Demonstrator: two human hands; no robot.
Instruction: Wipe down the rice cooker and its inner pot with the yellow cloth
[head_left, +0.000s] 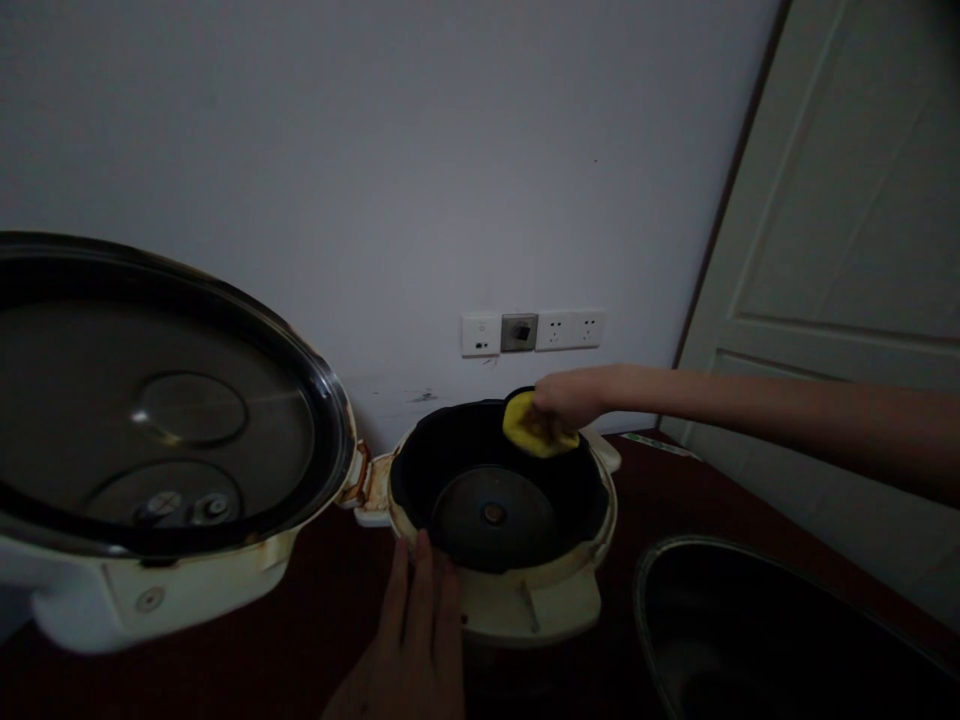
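Note:
A white pressure cooker (525, 600) stands with its dark inside exposed and a round plate at the bottom. Its big lid (225, 580) is swung out to the left on a rusty, stained hinge, underside facing me. My right hand (566, 400) reaches in from the right, its fingers closed on a yellow cloth (525, 425) at the far right rim of the cooker. On the near left side of the cooker, my left hand (420, 620) lies with fingers stretched out against the outer edge. Part of the cloth is hidden behind the right fingers.
A dark inner pot (645, 590) sits at the lower right of the dark red table (322, 640). Behind the cooker, the wall carries a row of sockets (555, 332). A pale panelled door (840, 250) stands at the right.

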